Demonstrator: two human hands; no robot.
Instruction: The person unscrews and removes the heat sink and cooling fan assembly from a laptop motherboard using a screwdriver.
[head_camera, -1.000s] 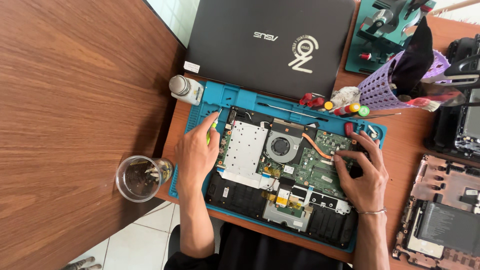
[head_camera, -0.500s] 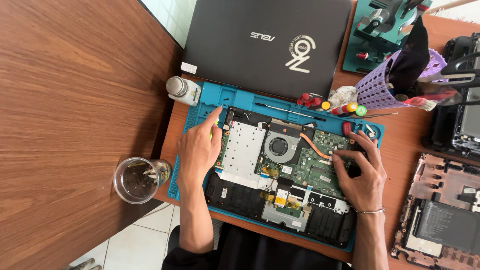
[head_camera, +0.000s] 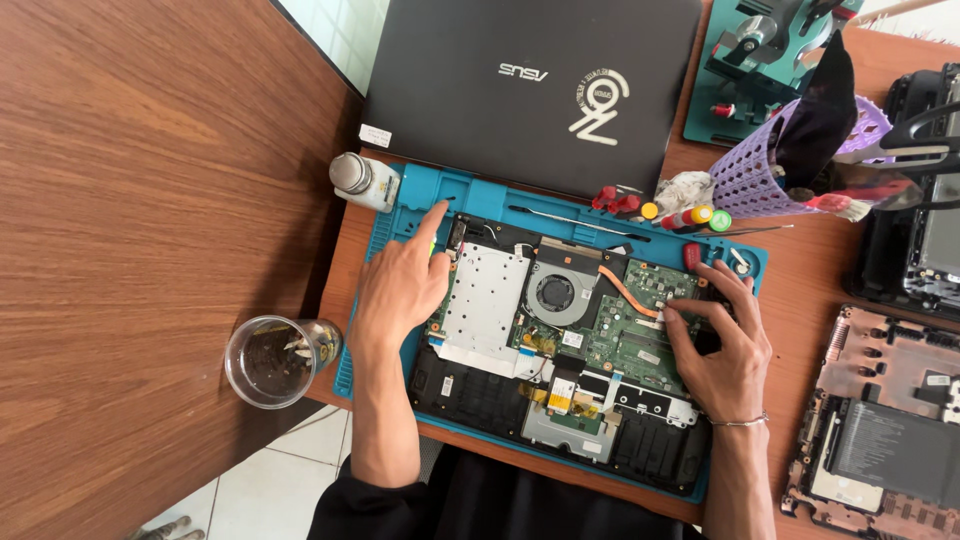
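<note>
Opened laptop base (head_camera: 560, 350) lies on a blue repair mat (head_camera: 480, 195) on the bench. Left hand (head_camera: 400, 290) rests flat on its left edge, fingers released, index extended. Right hand (head_camera: 725, 350) presses curled fingers onto the green motherboard (head_camera: 640, 320), grasping nothing visible. Farther off lies a closed black laptop (head_camera: 530, 90).

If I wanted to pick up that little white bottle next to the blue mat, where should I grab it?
Probably around its white body. The little white bottle lies tipped on its side at the blue mat's top left corner, grey cap pointing away. Come from above, fingers across the round body; the left hand is nearest.
</note>
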